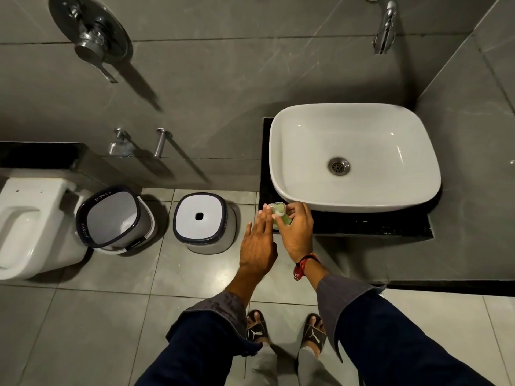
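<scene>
A small clear bottle of green liquid soap (pixel 278 211) stands on the front left corner of the black counter (pixel 362 222). My right hand (pixel 296 232) is curled over its top, fingers bent round the pump head. Flat and straight-fingered, my left hand (pixel 257 243) is held just left of the bottle, its fingertips beside the nozzle. The bottle's lower part is hidden behind my right hand.
A white basin (pixel 354 157) sits on the counter under a wall spout (pixel 386 26). On the floor to the left stand a white stool (pixel 203 221), a tilted bucket (pixel 115 218) and a toilet (pixel 28 227). A shower mixer (pixel 92 34) is on the wall.
</scene>
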A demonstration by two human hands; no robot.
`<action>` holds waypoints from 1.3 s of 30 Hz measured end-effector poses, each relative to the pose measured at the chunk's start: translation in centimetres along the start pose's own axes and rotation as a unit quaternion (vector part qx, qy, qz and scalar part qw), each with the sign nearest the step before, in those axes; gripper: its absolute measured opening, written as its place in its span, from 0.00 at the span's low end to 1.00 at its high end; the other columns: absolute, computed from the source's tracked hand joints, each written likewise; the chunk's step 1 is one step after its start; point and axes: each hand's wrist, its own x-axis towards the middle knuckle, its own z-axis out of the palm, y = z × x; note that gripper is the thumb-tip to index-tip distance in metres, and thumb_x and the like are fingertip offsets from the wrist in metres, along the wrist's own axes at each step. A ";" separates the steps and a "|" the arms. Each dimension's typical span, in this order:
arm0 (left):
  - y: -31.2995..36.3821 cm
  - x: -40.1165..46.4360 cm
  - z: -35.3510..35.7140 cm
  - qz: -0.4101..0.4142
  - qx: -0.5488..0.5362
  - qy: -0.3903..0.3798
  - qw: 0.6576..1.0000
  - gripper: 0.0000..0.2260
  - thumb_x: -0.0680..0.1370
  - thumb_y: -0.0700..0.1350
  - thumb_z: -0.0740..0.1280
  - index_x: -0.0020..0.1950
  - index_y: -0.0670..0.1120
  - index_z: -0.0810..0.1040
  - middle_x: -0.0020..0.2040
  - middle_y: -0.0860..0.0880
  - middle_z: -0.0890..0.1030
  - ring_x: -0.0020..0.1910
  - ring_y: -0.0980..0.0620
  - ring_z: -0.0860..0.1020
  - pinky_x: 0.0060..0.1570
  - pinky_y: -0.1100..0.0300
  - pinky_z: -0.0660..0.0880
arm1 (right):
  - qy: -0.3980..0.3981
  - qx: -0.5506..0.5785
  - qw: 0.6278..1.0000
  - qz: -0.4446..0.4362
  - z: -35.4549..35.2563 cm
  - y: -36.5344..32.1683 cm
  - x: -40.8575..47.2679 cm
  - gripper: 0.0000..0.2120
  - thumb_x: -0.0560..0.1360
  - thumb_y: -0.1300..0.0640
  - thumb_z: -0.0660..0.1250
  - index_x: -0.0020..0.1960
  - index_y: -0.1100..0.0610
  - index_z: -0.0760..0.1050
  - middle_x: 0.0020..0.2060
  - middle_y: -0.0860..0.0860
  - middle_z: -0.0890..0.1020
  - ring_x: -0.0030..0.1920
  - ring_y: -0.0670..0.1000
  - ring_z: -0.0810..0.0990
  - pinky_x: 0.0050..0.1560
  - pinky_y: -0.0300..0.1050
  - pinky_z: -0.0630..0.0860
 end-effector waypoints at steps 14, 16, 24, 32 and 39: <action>0.0 0.0 0.0 -0.002 0.004 -0.004 1.000 0.36 0.81 0.39 0.61 0.83 0.43 0.42 0.84 0.45 0.44 0.83 0.47 0.45 0.82 0.49 0.47 | -0.013 0.000 1.000 -0.002 0.0 0.2 0.0 0.19 0.72 0.53 0.77 0.58 0.59 0.76 0.58 0.56 0.80 0.57 0.55 0.81 0.59 0.52 0.83; 0.1 0.0 -0.1 -0.004 -0.001 -0.001 1.000 0.38 0.80 0.38 0.61 0.83 0.44 0.41 0.84 0.45 0.44 0.83 0.47 0.45 0.82 0.48 0.48 | -0.043 -0.017 0.998 -0.036 -0.4 0.6 -0.1 0.22 0.73 0.55 0.76 0.65 0.60 0.76 0.61 0.55 0.78 0.62 0.54 0.79 0.65 0.52 0.80; -0.1 0.2 0.0 -0.002 0.004 -0.010 1.000 0.38 0.80 0.37 0.62 0.83 0.44 0.41 0.84 0.46 0.43 0.83 0.47 0.45 0.82 0.48 0.48 | -0.011 -0.027 1.000 -0.002 -0.3 0.4 0.6 0.15 0.73 0.52 0.76 0.52 0.61 0.78 0.51 0.55 0.80 0.49 0.53 0.81 0.51 0.51 0.84; 0.0 0.2 -0.2 0.000 -0.003 -0.008 1.000 0.41 0.78 0.38 0.64 0.83 0.44 0.41 0.84 0.46 0.45 0.83 0.48 0.46 0.82 0.48 0.49 | -0.042 -0.068 0.995 -0.051 -0.5 0.6 0.3 0.14 0.75 0.54 0.74 0.56 0.61 0.80 0.53 0.54 0.77 0.51 0.54 0.81 0.54 0.53 0.84; -0.3 0.3 -0.1 0.005 0.012 -0.011 1.000 0.40 0.79 0.39 0.64 0.83 0.44 0.41 0.84 0.46 0.44 0.83 0.48 0.46 0.81 0.48 0.48 | -0.036 -0.075 0.996 -0.027 -0.5 0.0 0.5 0.18 0.75 0.52 0.74 0.59 0.61 0.78 0.56 0.55 0.78 0.55 0.55 0.81 0.56 0.52 0.84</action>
